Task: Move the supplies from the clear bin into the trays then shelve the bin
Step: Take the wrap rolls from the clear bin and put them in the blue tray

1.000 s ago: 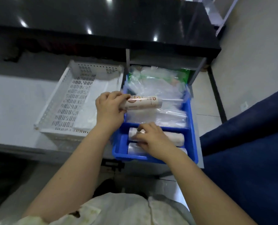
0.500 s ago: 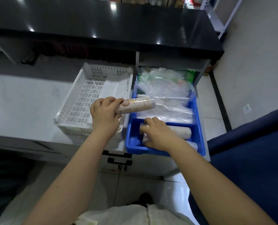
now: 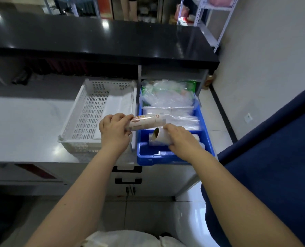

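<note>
Our left hand (image 3: 115,132) clasps a printed paper-cup sleeve (image 3: 145,122), fingers wrapped over its end; our right hand (image 3: 180,139) grips a white cup stack (image 3: 161,138) above the blue plastic tray (image 3: 166,158)

Print on paper-cup sleeve (image 3: 148,122) — blurred, nothing legible.

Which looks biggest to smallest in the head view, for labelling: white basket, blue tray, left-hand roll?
1. white basket
2. blue tray, close to the basket, partly hidden, so unsure
3. roll in the left hand
</note>
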Available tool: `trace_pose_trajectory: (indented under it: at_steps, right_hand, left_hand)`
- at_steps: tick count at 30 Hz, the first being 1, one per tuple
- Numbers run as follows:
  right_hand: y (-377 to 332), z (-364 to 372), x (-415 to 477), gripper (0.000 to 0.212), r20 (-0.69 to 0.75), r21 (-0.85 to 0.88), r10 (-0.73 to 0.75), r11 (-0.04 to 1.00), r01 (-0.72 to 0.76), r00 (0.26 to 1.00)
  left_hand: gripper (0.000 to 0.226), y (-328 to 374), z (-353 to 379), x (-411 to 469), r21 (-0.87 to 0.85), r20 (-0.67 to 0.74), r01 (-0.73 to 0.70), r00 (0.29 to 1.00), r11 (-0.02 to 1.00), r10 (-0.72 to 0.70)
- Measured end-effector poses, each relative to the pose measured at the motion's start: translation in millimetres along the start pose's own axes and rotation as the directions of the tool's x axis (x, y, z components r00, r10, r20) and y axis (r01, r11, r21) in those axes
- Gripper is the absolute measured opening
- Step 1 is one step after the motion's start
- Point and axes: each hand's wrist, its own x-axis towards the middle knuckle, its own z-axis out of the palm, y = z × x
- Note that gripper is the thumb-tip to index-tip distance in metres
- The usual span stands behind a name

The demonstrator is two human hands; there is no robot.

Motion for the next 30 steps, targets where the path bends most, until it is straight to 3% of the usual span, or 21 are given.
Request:
trace_pose_trajectory:
  at_steps: [4, 8, 13, 18, 23, 30]
  right_hand:
    - [4, -30, -7, 0.06, -0.175, 0.057, -0.032, 0.997, 0.043, 0.984]
    - [24, -65, -11, 0.063, -0.293, 0.01, -0.042, 0.999, 0.047, 0.955]
    - [43, -80, -22, 0.065, -0.268, -0.029, -0.03, 0.999, 0.023, 0.963]
    - [48, -63, -32, 0.063, -0.207, -0.034, -0.055, 0.998, 0.049, 0.977]
    - [52, -41, -32, 0.066, -0.144, -0.049, -0.085, 0.996, 0.079, 0.986]
    - [28, -21, -3, 0.07, -0.077, -0.146, -0.215, 0.968, 0.202, 0.974]
  left_hand:
    - [0.053, 11, 3, -11, 0.056, 0.071, -0.029, 0.997, 0.998, 0.025]
    - [0.056, 39, 18, -23, 0.038, 0.129, -0.068, 0.99, 0.997, 0.063]
    - [0.056, 82, 43, -32, 0.052, 0.303, -0.201, 0.937, 0.978, 0.177]
    - [0.05, 93, 61, -34, 0.06, 0.397, -0.193, 0.905, 0.979, 0.154]
    - [0.051, 78, 55, -32, 0.07, 0.391, -0.162, 0.912, 0.984, 0.122]
    - [0.044, 49, 13, -19, 0.166, 0.188, -0.021, 0.982, 0.986, -0.011]
